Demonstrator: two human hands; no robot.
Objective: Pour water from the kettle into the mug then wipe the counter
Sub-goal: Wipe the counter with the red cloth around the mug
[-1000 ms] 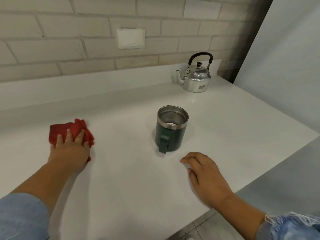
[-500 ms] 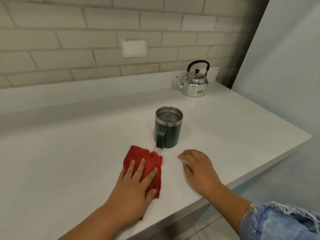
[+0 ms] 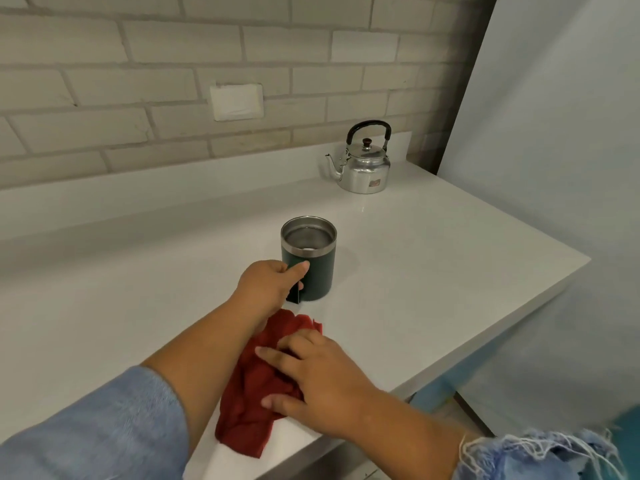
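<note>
left hand (image 3: pixel 266 285) fingers clamped on mug (image 3: pixel 309 261) handle mid-bench, right hand (image 3: pixel 311 379) fingers spread flat on red cloth (image 3: pixel 252 393) near bench (image 3: pixel 433 271) edge; lift mug straight, wipe underneath

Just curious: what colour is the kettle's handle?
Black, on the shiny metal kettle; head view.

A dark green mug (image 3: pixel 313 271) with a steel rim stands on the white table (image 3: pixel 433 271). A red cloth (image 3: pixel 252 393) lies near its front edge; a silver, black-handled kettle (image 3: pixel 363 168) sits at the back.

Light blue denim sleeves (image 3: pixel 104 427), right cuff (image 3: pixel 540 452) frayed — bare forearms
</note>
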